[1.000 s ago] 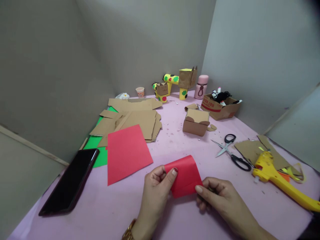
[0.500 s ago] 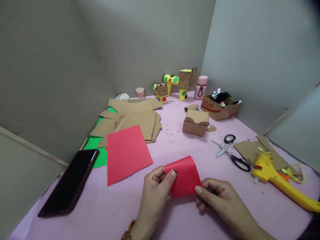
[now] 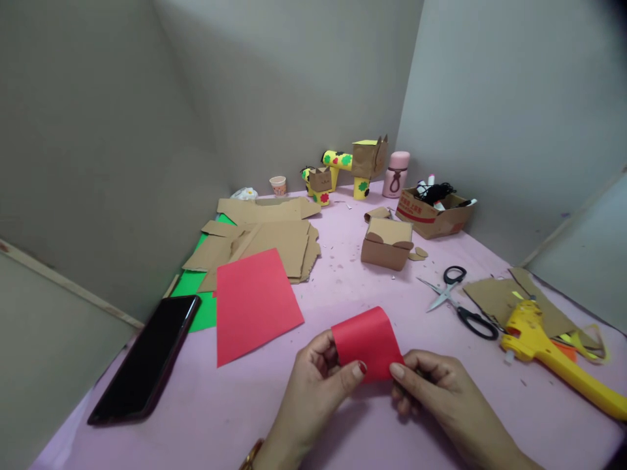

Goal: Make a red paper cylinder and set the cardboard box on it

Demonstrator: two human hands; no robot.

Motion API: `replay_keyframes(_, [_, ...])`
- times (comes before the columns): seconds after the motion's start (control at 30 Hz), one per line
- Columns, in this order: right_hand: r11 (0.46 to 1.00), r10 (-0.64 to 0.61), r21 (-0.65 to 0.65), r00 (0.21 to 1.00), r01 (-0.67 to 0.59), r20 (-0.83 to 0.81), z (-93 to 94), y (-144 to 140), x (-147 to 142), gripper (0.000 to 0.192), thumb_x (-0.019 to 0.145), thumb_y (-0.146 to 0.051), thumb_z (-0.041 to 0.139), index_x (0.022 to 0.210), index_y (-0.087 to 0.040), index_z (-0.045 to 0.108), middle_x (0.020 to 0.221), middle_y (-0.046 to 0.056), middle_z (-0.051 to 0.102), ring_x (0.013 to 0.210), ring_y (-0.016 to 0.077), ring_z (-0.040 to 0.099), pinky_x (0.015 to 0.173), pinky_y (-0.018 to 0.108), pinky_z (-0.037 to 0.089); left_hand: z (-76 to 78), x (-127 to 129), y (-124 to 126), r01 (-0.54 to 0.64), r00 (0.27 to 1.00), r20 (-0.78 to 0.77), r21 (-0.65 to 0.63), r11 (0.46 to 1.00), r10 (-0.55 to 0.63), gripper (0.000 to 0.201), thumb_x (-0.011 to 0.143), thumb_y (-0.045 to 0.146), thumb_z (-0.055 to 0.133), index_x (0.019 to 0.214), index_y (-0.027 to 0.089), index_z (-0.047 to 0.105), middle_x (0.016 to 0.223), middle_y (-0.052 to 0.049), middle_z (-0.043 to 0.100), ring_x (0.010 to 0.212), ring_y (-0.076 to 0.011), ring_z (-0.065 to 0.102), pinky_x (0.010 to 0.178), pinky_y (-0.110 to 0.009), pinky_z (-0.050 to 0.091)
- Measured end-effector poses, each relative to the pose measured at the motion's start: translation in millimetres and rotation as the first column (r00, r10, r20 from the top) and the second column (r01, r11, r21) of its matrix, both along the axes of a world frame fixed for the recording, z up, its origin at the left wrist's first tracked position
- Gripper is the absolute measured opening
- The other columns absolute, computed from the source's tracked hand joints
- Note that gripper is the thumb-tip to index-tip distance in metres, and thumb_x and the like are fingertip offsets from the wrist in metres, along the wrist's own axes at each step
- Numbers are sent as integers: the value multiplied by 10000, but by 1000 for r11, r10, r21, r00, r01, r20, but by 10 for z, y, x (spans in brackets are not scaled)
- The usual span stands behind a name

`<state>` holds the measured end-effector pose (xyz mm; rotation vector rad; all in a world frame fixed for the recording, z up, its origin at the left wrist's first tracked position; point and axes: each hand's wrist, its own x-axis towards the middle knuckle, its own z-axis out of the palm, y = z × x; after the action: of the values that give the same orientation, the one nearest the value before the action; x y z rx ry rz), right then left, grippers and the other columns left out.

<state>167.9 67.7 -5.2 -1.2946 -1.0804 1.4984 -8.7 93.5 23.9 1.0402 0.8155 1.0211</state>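
A piece of red paper [image 3: 368, 343], curved over at its right side, is held above the pink tabletop by both hands. My left hand [image 3: 326, 382] grips its left side, the thumb lying across the lower front and the fingers partly hidden behind. At the lower right corner, my right hand [image 3: 434, 385] pinches the paper between thumb and fingers. A larger red sheet [image 3: 257, 307] lies flat to the left. Beyond my hands sits a small cardboard box [image 3: 386, 245] with rounded flaps on its front edge.
Open scissors [image 3: 455, 300] and a yellow glue gun [image 3: 548, 352] lie to the right. On the left are a black phone [image 3: 147, 359] and stacked cardboard [image 3: 279, 245]. Yellow cardboard figures [image 3: 361, 163], a pink bottle [image 3: 396, 176] and a box of markers [image 3: 431, 215] stand at the back.
My left thumb has slid down the front of the red paper toward its lower edge. My right hand keeps its pinch on the corner. The whole view has shifted slightly.
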Motion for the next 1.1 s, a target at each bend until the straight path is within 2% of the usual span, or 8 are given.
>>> replay_keyframes(0.1, [1000,-14,0,1000,14,-6,-12,6,3,369,764,-487,662,607,-157,606,514,0,632,437,86,544,456,196,394,-27,20,-3,37,999,29,-24,999,-37,425,673,151,760,1071,166,611,1017,-92,715,950,-215,655,802,-283,494])
replay_keyframes(0.2, [1000,-10,-4,1000,10,-1,-35,9,4,377,766,-497,654,611,-156,608,505,3,631,433,88,543,454,197,389,-82,44,5,10,999,36,-40,999,-9,434,674,135,754,1077,160,596,1046,-102,711,972,-218,653,789,-274,495])
replay_keyframes(0.43, [999,33,22,999,-34,26,-62,21,-1,371,774,-502,634,623,-166,589,521,10,625,452,107,547,479,219,422,-123,33,31,-25,999,30,-60,998,27,395,655,117,742,1028,138,613,926,-85,739,852,-194,673,726,-254,486])
replay_keyframes(0.6, [994,3,112,996,-13,86,-57,37,20,341,748,-472,671,931,-185,656,524,-65,471,479,95,424,469,210,343,-155,11,45,-5,1000,29,-96,995,8,448,660,166,756,1078,149,595,939,-100,738,882,-222,676,717,-262,487])
replay_keyframes(0.77, [988,-23,152,984,-4,179,-45,53,25,329,768,-490,627,691,-176,691,568,-27,513,520,102,386,481,218,321,-182,3,66,3,999,32,-49,999,-1,426,668,196,761,1060,147,603,967,-106,733,884,-213,671,750,-271,487])
replay_keyframes(0.9, [991,-51,131,981,26,190,-55,62,13,371,756,-517,621,658,-163,671,494,-49,430,468,90,338,430,215,271,-183,2,75,-34,999,15,-72,997,35,444,677,241,760,1066,129,579,885,-105,740,766,-190,674,703,-277,490])
replay_keyframes(1.0, [990,-63,136,981,38,183,-58,69,-1,392,771,-529,591,676,-157,667,454,-54,410,433,92,345,410,218,263,-180,36,58,-32,999,37,-26,999,33,525,675,214,760,1138,134,524,978,-120,722,868,-210,662,764,-297,484])
replay_keyframes(1.1, [982,-75,182,981,41,180,-34,70,-27,351,760,-500,612,703,-162,686,500,-27,499,474,114,411,443,229,318,-165,102,19,-54,997,55,12,998,54,539,667,174,762,1140,154,503,1011,-114,716,868,-202,657,761,-294,483])
